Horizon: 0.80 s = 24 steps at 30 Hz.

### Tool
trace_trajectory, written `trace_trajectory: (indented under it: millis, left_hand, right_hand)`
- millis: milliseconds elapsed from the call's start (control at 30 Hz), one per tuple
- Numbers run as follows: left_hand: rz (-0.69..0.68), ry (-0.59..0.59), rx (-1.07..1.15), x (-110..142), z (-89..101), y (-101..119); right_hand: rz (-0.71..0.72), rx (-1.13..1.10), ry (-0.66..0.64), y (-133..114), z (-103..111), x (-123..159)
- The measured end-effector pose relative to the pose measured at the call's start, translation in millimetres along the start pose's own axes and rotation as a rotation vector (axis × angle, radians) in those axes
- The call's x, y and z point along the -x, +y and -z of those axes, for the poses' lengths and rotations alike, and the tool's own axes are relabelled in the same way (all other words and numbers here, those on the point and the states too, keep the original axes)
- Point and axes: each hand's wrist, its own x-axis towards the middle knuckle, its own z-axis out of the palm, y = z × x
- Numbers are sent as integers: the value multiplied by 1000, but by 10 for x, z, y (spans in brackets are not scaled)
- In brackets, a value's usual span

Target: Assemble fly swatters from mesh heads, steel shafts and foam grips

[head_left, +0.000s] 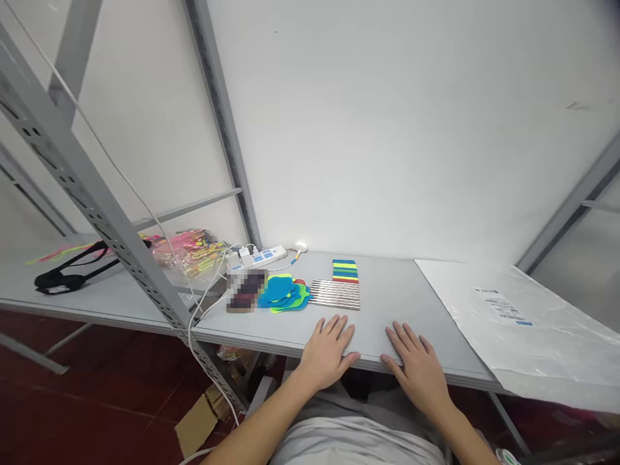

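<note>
My left hand [328,352] lies palm down on the front edge of the grey table [378,297], fingers spread and nothing in them. To its right, my right hand [414,361] rests the same way, also holding nothing. Just beyond my left hand is a row of shiny metal rods [335,294]. Behind the rods lies a stack of flat strips [345,270] in blue, yellow-green, green and red. Left of the rods are overlapping blue and green fly-swatter-like heads [285,292], some with a perforated mesh.
A blurred-out dark object [247,292] lies left of the blue pieces. Behind it is a white power strip [261,257] with plugs and cables. White plastic sheeting [513,323] covers the right side. A metal shelf post [97,181], bagged colourful items [194,252] and a black strap [72,278] are at left.
</note>
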Motion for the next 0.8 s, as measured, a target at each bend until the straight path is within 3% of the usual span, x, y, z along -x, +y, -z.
trace_trajectory:
  millis: [267, 400, 500, 567, 667, 800]
  left_hand:
    - [4, 29, 116, -6, 76, -39]
    - [84, 189, 136, -129, 162, -288]
    - [198, 344, 71, -268, 200, -543]
    - [249, 380, 42, -337, 200, -656]
    - [250, 331, 21, -363, 172, -702]
    - [209, 236, -2, -320, 116, -684]
  right_hand:
    - [36, -27, 32, 106, -47, -20]
    - [39, -50, 57, 151, -119, 0]
    - [23, -158, 41, 165, -42, -149]
    - [-2, -305, 14, 156, 85, -415]
    - [-24, -484, 14, 89, 267, -1072]
    - [50, -429, 32, -37, 189, -2177]
